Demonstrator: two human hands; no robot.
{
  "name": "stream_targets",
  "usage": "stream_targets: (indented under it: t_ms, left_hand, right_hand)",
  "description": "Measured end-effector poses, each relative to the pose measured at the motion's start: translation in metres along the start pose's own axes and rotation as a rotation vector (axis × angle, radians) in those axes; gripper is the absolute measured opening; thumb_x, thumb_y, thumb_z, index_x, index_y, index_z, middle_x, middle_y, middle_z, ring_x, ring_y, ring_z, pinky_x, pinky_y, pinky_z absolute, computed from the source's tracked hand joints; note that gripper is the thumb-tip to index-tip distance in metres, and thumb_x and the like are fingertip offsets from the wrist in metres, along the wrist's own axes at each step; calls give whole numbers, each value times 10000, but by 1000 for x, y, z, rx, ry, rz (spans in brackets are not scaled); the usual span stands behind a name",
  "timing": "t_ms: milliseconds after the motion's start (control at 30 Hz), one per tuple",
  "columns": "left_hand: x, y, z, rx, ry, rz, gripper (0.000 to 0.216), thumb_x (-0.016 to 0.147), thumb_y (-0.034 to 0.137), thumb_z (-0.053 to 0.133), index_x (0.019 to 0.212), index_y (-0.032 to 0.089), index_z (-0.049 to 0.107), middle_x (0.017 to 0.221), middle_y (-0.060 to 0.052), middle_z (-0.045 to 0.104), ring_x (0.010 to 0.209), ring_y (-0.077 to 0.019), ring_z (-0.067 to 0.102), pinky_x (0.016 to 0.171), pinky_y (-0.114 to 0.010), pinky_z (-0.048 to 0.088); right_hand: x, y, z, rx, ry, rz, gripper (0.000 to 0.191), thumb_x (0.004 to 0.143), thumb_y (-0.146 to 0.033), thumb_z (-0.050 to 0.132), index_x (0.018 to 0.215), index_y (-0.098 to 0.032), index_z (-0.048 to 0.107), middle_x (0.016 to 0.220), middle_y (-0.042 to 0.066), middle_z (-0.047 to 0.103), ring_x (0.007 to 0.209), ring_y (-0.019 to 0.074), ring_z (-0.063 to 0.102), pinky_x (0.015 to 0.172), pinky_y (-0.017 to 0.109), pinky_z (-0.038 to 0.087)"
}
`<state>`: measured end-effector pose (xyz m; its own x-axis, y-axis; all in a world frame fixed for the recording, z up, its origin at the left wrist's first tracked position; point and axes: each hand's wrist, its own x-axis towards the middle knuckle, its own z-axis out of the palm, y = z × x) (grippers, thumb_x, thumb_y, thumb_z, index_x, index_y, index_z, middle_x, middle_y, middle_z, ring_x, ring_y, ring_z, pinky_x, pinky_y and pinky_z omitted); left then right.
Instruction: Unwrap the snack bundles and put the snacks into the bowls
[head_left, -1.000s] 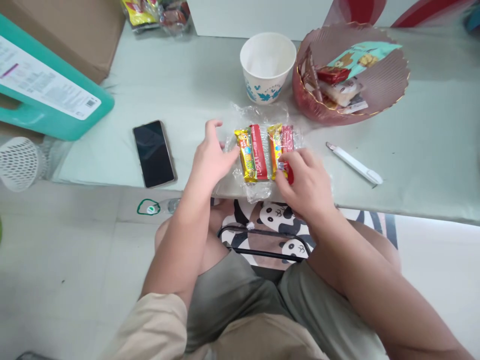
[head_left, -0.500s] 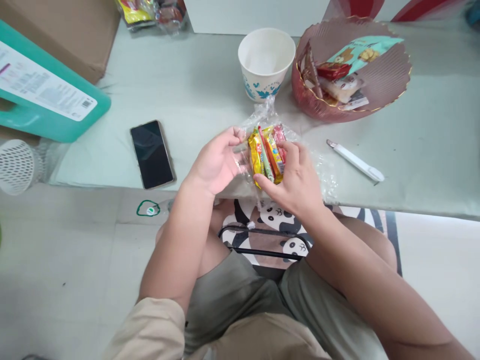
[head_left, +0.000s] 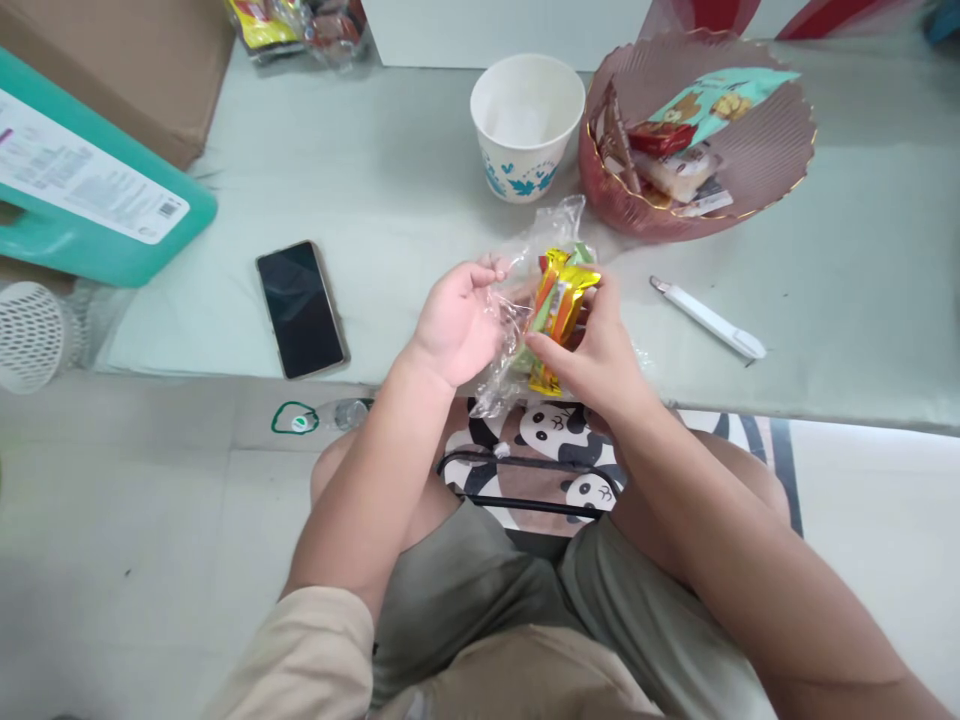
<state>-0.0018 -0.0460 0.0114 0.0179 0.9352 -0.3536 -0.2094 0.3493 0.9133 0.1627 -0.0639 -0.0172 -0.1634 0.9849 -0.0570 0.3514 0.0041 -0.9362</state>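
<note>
My right hand (head_left: 596,350) grips a small stack of yellow and red snack packets (head_left: 559,300), held on edge just above the table's near edge. My left hand (head_left: 457,320) is curled around the crinkled clear plastic bag (head_left: 525,250) that wraps the packets, thumb and fingers pinching the film. Both hands meet over the pale green table (head_left: 390,180).
A black phone (head_left: 300,308) lies to the left. A white paper cup (head_left: 526,125) and a pink scalloped bowl (head_left: 765,150) holding snacks stand behind. A white pen-like tool (head_left: 709,318) lies to the right. A teal box (head_left: 90,190) and cardboard sit far left.
The packets lay flat on the table side by side; both hands gathered them together with the plastic, turned them on edge and lifted them slightly.
</note>
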Motion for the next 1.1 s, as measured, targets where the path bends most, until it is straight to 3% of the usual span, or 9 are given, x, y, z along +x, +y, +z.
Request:
stream_targets:
  t_ms: [233,400,500,667,833,967,1100]
  left_hand:
    - [7,-12,-10,45,-31,51,211,994,363,436,905,225,568,981,-70,738,1018,-276,758,724,-421,629]
    - [9,-21,-10,122,1,156,189,1011,354,464,956,223,590,1049,-46,735,1083,-286,753,752,-441,635]
    - [2,-16,-5,181,47,206,186,1008,350,487,909,216,569,1023,-33,746,1103,-298,750,763,-459,640]
    - [-11,-3,-1,128,-55,154,239,1018,313,408,845,213,539,963,-29,759,1119,-291,752,788,-481,642]
    - [-15,9,-6,76,-18,163,230,980,363,445,836,220,553,1068,-43,761,1248,-276,701,851,-451,643]
    - [-20,25,-16,-112,-27,127,295,971,310,234,776,213,434,1266,-36,722,1350,-220,638,933,-440,620]
    - [-28,37,-33,-214,-20,221,245,943,287,227,718,202,273,1352,13,701,1374,-195,610,1006,-438,581]
  right_hand:
    - [2,3,-3,74,71,52,665,800,-332,690,1376,-300,359,1053,34,672,935,246,696,905,490,582]
    - [3,4,-7,320,148,21,648,777,-380,712,1334,-353,382,1197,29,666,1038,241,706,854,423,609]
    - [2,1,-9,467,139,70,716,720,-398,740,1337,-371,379,1256,25,655,1078,245,709,823,404,623]
    - [0,-4,-9,599,99,199,857,638,-348,784,1374,-400,348,1280,14,657,964,232,721,703,392,639]
    - [1,-6,-10,738,131,263,687,616,-301,744,1241,-345,462,1172,-13,684,939,219,733,750,411,657]
    - [0,-9,-12,783,29,346,464,665,-375,720,1086,-310,535,1022,-11,716,910,232,747,741,460,669]
    - [-3,-13,-10,903,45,420,481,640,-387,751,1071,-304,556,1004,-21,722,971,208,745,807,427,680]
